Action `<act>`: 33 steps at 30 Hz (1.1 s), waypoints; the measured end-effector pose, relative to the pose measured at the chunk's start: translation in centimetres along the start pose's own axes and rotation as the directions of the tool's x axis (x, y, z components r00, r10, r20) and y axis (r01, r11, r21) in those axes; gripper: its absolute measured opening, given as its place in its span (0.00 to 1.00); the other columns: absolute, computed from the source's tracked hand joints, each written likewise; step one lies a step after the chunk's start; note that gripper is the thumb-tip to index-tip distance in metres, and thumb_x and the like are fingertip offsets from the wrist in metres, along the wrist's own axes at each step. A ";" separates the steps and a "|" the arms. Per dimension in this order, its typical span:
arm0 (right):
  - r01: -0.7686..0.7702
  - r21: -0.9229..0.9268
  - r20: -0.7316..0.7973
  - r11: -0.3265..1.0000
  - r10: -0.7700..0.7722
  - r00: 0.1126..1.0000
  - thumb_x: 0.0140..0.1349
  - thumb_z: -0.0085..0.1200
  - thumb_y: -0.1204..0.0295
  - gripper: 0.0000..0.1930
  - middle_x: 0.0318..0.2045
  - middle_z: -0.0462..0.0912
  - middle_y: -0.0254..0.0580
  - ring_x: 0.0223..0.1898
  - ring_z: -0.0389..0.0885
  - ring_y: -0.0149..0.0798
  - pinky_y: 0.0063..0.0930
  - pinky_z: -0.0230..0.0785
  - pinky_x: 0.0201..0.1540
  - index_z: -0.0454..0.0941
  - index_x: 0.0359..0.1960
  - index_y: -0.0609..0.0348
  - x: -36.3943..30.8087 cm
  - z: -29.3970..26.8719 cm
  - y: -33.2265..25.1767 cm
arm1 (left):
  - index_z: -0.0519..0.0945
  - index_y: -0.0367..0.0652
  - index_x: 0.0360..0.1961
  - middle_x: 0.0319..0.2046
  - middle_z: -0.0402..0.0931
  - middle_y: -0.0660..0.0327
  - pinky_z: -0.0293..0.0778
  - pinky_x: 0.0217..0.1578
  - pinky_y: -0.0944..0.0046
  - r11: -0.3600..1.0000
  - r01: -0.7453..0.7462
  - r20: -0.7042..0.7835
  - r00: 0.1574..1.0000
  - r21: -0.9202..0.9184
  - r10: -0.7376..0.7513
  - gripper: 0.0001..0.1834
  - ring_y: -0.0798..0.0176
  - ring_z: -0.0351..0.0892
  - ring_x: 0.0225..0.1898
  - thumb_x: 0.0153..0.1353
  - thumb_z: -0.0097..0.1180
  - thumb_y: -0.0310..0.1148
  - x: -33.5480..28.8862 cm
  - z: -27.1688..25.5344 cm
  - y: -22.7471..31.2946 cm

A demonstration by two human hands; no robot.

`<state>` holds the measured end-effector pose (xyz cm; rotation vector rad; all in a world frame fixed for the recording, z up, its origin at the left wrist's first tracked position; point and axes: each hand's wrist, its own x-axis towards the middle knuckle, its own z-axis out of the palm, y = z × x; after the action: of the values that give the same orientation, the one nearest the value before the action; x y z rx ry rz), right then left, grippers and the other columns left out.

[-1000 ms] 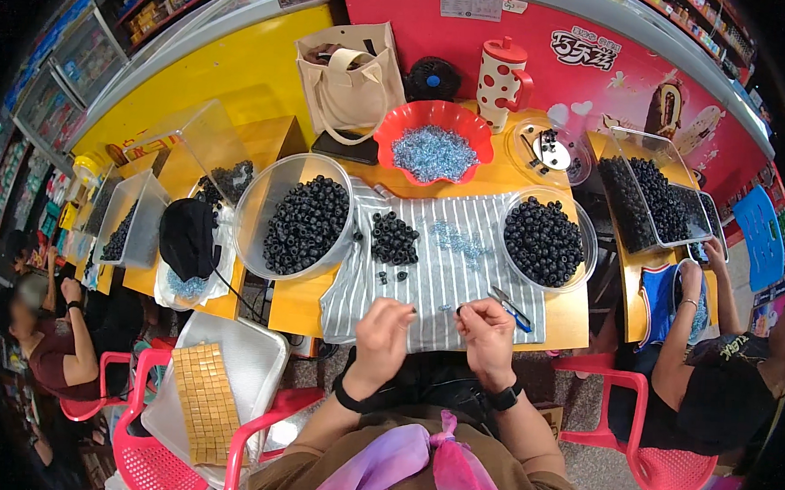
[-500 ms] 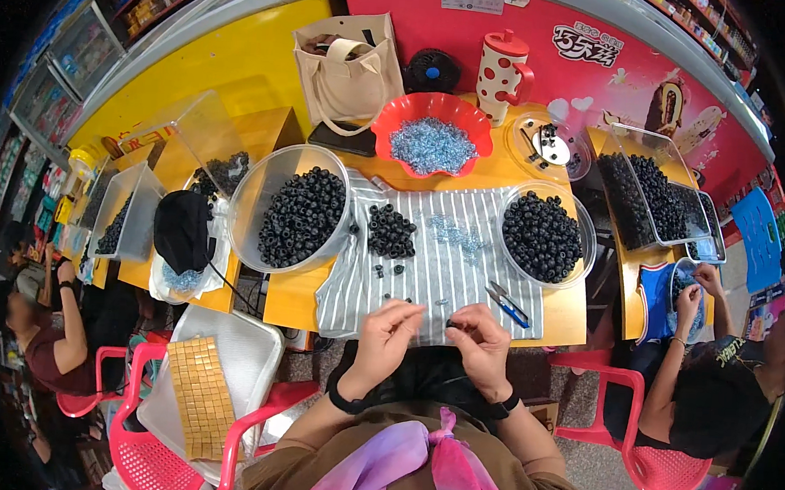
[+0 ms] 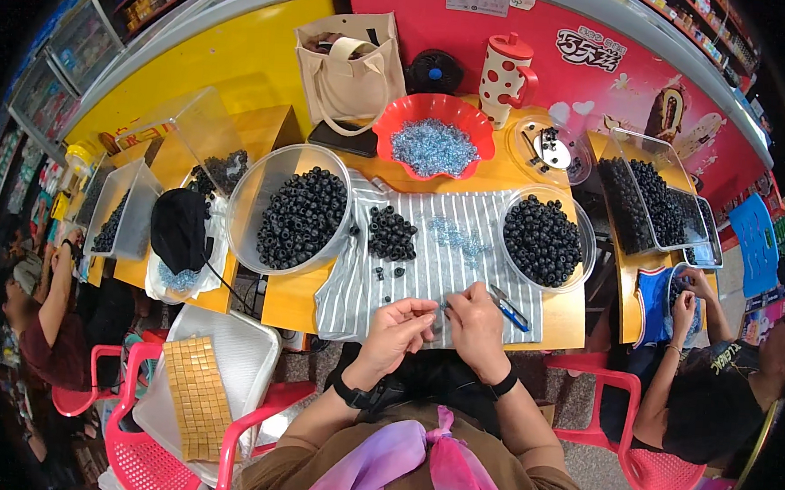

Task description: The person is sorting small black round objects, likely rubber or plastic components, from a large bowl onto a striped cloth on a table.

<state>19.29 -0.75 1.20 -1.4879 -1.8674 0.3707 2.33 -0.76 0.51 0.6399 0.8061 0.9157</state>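
My left hand (image 3: 395, 336) is closed above the front of a grey-and-white striped cloth (image 3: 342, 282), thumb and fingers pressed together. What they hold, if anything, is too small to make out. Just beside it, my right hand (image 3: 478, 331) points down in a pinch at the cloth; its fingertips hide what is between them. Ahead of the hands lie a heap of black beads (image 3: 392, 233) and a scatter of small clear-blue pieces (image 3: 458, 237). A few loose black beads (image 3: 399, 272) sit in front of the heap. Blue-handled snips (image 3: 513, 315) rest right of my right hand.
Clear tubs of black beads stand left (image 3: 301, 218) and right (image 3: 542, 239). Behind are a red bowl (image 3: 385, 125) of clear-blue pieces, a beige bag (image 3: 348, 78) and a spotted tumbler (image 3: 501, 78). Other people work at both sides, one at the right handling small things.
My right hand has moved up and slightly left onto the cloth, fingers now pointing down. My left hand has shifted slightly right and turned. The black bead at my right fingertips is no longer visible there.
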 end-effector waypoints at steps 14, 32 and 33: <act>0.062 0.378 -0.090 0.924 -0.031 0.996 0.51 0.56 0.84 0.06 0.29 0.74 0.46 0.28 0.76 0.47 0.32 0.68 0.28 0.77 0.31 0.63 -1.0 -0.5 0.4 | 0.80 0.38 0.39 0.26 0.78 0.69 0.64 0.21 0.79 0.885 -0.186 -0.004 0.978 0.426 0.207 0.06 0.80 0.70 0.21 0.61 0.57 0.24 1.5 0.7 -1.7; 0.018 0.510 -0.052 0.860 0.010 0.999 0.54 0.57 0.81 0.04 0.29 0.76 0.43 0.28 0.77 0.40 0.27 0.67 0.28 0.77 0.31 0.65 -0.9 -1.1 0.4 | 0.83 0.36 0.38 0.27 0.78 0.66 0.64 0.22 0.78 0.976 -0.108 0.045 0.994 0.188 0.101 0.06 0.78 0.70 0.22 0.59 0.59 0.22 1.5 0.2 -1.0; 0.018 0.510 -0.053 0.860 0.011 0.999 0.54 0.57 0.81 0.04 0.29 0.76 0.43 0.28 0.77 0.40 0.27 0.67 0.28 0.77 0.31 0.65 -0.9 -1.2 0.6 | 0.83 0.36 0.38 0.27 0.77 0.66 0.64 0.22 0.78 0.947 -0.186 0.041 0.982 0.261 0.182 0.06 0.78 0.70 0.22 0.59 0.59 0.22 1.4 0.6 -0.7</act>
<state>20.63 -1.67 1.31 -1.1148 -1.5631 0.7529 3.62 0.01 -0.19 0.9681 0.8723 0.9790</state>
